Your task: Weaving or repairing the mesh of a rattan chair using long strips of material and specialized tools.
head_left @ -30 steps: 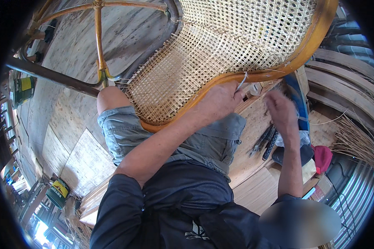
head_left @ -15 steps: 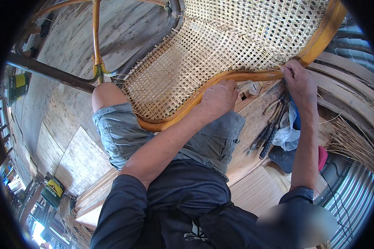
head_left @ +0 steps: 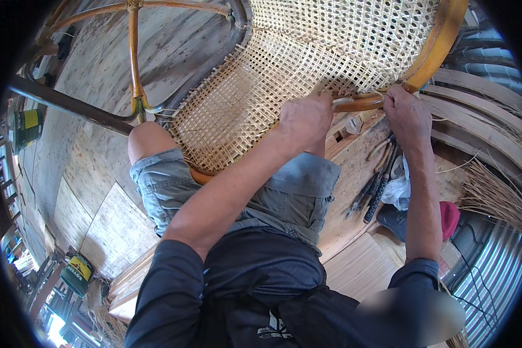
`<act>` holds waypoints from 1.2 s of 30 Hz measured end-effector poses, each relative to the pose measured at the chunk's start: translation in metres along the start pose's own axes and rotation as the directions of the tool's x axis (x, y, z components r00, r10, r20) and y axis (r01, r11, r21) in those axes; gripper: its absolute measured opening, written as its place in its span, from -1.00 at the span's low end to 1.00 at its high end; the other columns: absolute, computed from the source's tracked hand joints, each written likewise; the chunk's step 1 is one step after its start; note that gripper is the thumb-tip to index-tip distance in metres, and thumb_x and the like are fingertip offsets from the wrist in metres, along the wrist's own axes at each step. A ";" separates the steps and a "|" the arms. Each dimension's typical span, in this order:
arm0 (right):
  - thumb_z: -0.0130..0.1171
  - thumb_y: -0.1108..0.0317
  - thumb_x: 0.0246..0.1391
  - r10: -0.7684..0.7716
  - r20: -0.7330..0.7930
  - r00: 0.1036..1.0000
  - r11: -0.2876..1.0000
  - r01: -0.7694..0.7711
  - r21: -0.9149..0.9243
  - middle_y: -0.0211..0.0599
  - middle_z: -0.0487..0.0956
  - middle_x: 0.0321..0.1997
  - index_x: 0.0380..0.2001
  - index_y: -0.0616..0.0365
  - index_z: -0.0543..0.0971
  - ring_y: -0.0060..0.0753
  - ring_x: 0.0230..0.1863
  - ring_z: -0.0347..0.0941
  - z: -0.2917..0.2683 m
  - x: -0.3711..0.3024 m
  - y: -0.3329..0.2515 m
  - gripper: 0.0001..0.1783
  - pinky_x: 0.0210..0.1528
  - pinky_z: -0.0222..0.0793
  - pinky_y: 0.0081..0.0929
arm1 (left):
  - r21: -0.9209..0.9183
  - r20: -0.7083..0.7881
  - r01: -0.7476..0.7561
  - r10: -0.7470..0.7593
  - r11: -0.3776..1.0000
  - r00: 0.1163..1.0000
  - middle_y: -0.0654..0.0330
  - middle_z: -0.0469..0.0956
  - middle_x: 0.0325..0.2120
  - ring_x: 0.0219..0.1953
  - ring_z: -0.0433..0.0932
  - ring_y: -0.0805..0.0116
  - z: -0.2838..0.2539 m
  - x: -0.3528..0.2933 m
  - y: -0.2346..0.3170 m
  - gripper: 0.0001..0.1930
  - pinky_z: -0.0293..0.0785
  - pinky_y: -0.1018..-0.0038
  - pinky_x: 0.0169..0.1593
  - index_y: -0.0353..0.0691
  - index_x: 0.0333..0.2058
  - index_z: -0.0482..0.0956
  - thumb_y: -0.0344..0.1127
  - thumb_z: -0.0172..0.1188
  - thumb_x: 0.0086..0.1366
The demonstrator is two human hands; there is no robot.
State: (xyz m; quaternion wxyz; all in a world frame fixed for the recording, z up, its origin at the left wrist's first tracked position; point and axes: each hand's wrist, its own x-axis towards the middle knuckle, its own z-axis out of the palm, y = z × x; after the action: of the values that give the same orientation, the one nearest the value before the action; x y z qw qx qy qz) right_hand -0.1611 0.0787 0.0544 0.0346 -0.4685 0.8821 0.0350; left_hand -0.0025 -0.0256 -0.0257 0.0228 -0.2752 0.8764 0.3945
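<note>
A chair with a pale woven cane panel (head_left: 229, 107) rests across my lap, its curved rattan rim (head_left: 432, 55) running along the near side. My left hand (head_left: 307, 119) is closed at this rim, fingertips beside the edge of the weave; whatever they hold is hidden. Farther right, my right hand (head_left: 409, 113) is closed at the same rim, its fingertips pinched by the weave's edge. A thin pale cane strand (head_left: 380, 92) shows close to those fingertips, though I cannot tell whether they grip it. Dark and tan rattan legs of the chair (head_left: 134, 55) extend to the upper left.
Hand tools (head_left: 372, 191) lie on the wooden bench right of my knee, near a clear plastic bag (head_left: 397, 191). Bundled thin cane sticks (head_left: 493, 194) and curved wooden slats (head_left: 475, 116) are at the right. Dark green cans (head_left: 75, 275) stand at the left.
My left hand has moved up toward the weave and its rim. The right hand has shifted slightly left, and the chair has shifted a little left.
</note>
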 end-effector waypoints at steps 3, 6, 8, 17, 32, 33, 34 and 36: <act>-0.02 0.23 0.06 -0.002 -0.038 0.999 1.000 0.002 0.011 -0.03 0.50 -0.49 -0.46 0.13 0.42 0.08 -0.38 0.45 0.006 0.001 0.004 -0.80 -0.36 0.31 -0.07 | 0.103 0.026 -0.048 0.046 0.994 0.999 0.00 0.59 -0.35 -0.27 0.59 0.12 -0.014 0.023 0.010 -0.77 0.53 0.30 -0.24 -0.27 -0.25 0.52 -0.33 -0.04 0.18; -0.01 0.22 0.05 -0.004 -0.060 0.998 1.000 0.004 -0.001 -0.07 0.51 -0.49 -0.46 0.12 0.42 0.05 -0.39 0.45 0.006 -0.001 -0.001 -0.81 -0.37 0.30 -0.10 | 0.181 0.088 -0.036 0.020 0.983 0.996 0.00 0.58 -0.30 -0.21 0.58 0.12 -0.020 0.037 0.016 -0.76 0.53 0.32 -0.19 -0.26 -0.25 0.55 -0.36 -0.03 0.16; 0.00 0.23 0.05 -0.024 -0.073 0.997 1.000 0.022 -0.022 -0.07 0.51 -0.50 -0.46 0.11 0.42 0.05 -0.38 0.45 0.007 -0.002 -0.005 -0.81 -0.37 0.30 -0.09 | 0.181 0.108 -0.047 0.028 0.982 0.994 0.00 0.58 -0.28 -0.20 0.58 0.12 -0.019 0.043 0.017 -0.76 0.52 0.32 -0.18 -0.26 -0.25 0.56 -0.37 -0.02 0.16; 0.04 0.26 0.01 -0.036 -0.141 0.989 0.998 0.030 -0.049 -0.07 0.50 -0.51 -0.51 0.12 0.44 0.02 -0.35 0.45 0.010 -0.003 -0.005 -0.83 -0.32 0.34 -0.13 | 0.044 0.155 -0.052 0.045 0.998 0.987 -0.08 0.57 -0.29 -0.19 0.57 0.08 -0.019 0.045 0.035 -0.76 0.50 0.30 -0.15 -0.34 -0.28 0.58 -0.41 0.00 0.12; 0.07 0.28 -0.03 -0.069 -0.291 0.954 0.990 0.030 -0.135 -0.23 0.51 -0.53 -0.53 0.08 0.44 -0.07 -0.40 0.42 0.036 -0.004 -0.006 -0.87 -0.36 0.33 -0.17 | 0.297 0.145 -0.214 0.178 0.931 0.973 0.05 0.58 -0.24 -0.17 0.57 0.19 -0.031 0.067 0.025 -0.77 0.50 0.34 -0.16 -0.23 -0.27 0.61 -0.37 0.04 0.13; 0.08 0.28 -0.04 -0.080 -0.301 0.950 0.986 0.030 -0.166 -0.26 0.51 -0.54 -0.54 0.08 0.44 -0.09 -0.40 0.42 0.036 -0.004 -0.008 -0.87 -0.37 0.33 -0.18 | 0.290 0.138 -0.220 0.187 0.931 0.973 0.05 0.58 -0.23 -0.16 0.57 0.19 -0.030 0.068 0.023 -0.76 0.50 0.34 -0.15 -0.23 -0.26 0.60 -0.36 0.02 0.15; 0.09 0.28 -0.04 -0.091 -0.310 0.946 0.980 0.030 -0.197 -0.28 0.51 -0.54 -0.55 0.07 0.44 -0.11 -0.41 0.42 0.036 -0.003 -0.009 -0.87 -0.38 0.33 -0.19 | 0.288 0.141 -0.220 0.186 0.932 0.972 0.05 0.58 -0.23 -0.16 0.57 0.19 -0.029 0.069 0.021 -0.76 0.50 0.34 -0.15 -0.23 -0.26 0.60 -0.36 0.02 0.15; 0.09 0.29 -0.05 -0.092 -0.313 0.945 0.982 0.034 -0.185 -0.27 0.51 -0.54 -0.55 0.08 0.44 -0.10 -0.41 0.42 0.037 -0.002 -0.008 -0.87 -0.37 0.33 -0.18 | 0.339 0.147 -0.249 0.211 0.907 0.966 0.05 0.58 -0.25 -0.17 0.57 0.19 -0.031 0.068 0.022 -0.75 0.50 0.35 -0.16 -0.21 -0.25 0.60 -0.35 -0.02 0.17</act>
State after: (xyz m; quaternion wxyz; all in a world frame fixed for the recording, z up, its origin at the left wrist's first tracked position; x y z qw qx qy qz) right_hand -0.1519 0.0796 0.0174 -0.1497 -0.4972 0.8539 0.0357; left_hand -0.0653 -0.0676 -0.0069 0.0724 -0.1397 0.9569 0.2440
